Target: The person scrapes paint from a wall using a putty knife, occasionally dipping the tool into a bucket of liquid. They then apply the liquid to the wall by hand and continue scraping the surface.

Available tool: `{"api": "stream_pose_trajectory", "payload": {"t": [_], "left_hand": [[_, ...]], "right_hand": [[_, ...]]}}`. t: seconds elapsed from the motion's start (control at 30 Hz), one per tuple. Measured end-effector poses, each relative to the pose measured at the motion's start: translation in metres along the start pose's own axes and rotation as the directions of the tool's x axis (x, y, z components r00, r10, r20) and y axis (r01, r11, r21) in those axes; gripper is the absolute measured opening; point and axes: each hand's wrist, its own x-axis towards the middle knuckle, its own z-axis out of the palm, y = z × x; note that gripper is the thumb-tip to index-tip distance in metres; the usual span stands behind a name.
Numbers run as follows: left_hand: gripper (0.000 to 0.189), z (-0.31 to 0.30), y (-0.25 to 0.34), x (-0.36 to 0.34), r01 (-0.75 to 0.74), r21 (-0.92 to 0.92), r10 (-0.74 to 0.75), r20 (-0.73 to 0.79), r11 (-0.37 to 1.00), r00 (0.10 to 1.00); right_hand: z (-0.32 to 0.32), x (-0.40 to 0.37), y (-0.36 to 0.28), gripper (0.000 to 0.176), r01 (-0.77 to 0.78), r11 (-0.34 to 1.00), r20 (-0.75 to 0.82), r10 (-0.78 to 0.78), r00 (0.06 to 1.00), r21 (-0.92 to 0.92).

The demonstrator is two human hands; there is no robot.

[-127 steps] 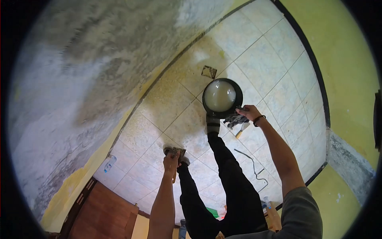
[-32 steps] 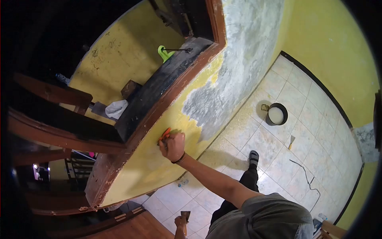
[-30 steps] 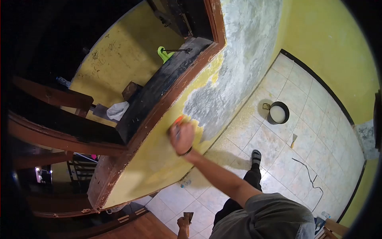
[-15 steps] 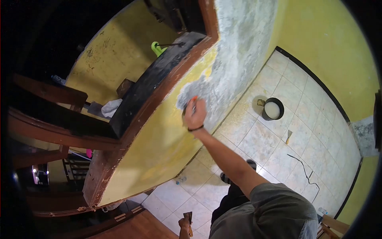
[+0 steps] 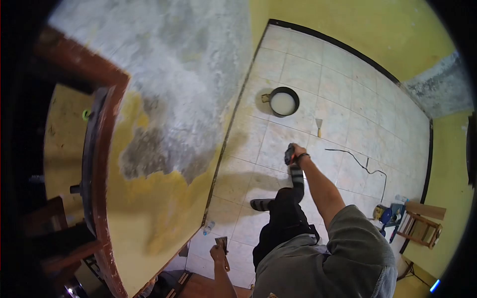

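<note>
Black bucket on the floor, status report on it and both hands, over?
Left hand holding scraper. Right hand gripping dark object, type unclear. Bucket upright, cloudy liquid inside. Loose scraper on tiles nearby.

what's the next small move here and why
Probably move the right hand forward to the pot and dip the dark item it grips: the pot stands on the floor just ahead, with cloudy liquid in it, while the left hand holds a scraper.
</note>
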Motion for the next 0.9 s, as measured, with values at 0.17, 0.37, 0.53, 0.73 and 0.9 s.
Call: {"api": "stream_pose_trajectory", "payload": {"t": [0.17, 0.37, 0.53, 0.73, 0.9], "left_hand": [[0.048, 0.035, 0.086, -0.002, -0.04, -0.022, 0.04, -0.011, 0.999, 0.999], [0.047, 0.096, 0.179, -0.013, -0.108, 0.189, 0.105, 0.027, 0.976, 0.994], [0.046, 0.139, 0.223, -0.024, -0.149, 0.306, 0.146, 0.031, 0.94, 0.989], [0.041, 0.174, 0.253, -0.03, -0.125, 0.292, 0.121, 0.032, 0.948, 0.992], [0.04, 0.179, 0.261, -0.042, -0.034, 0.304, 0.036, -0.003, 0.952, 0.999]], "right_hand": [[-0.101, -0.001, -0.079, 0.033, -0.108, 0.993, 0.015, 0.109, 0.994, -0.041], [-0.162, 0.069, -0.099, 0.033, -0.049, 0.982, -0.152, 0.021, 0.988, -0.18], [-0.163, 0.106, -0.127, 0.046, 0.131, 0.434, -0.07, -0.418, 0.906, -0.891], [-0.138, 0.184, -0.143, 0.042, 0.103, 0.486, -0.121, -0.409, 0.904, -0.868], [-0.102, 0.247, -0.164, 0.04, 0.052, 0.372, -0.109, -0.396, 0.912, -0.927]]}}
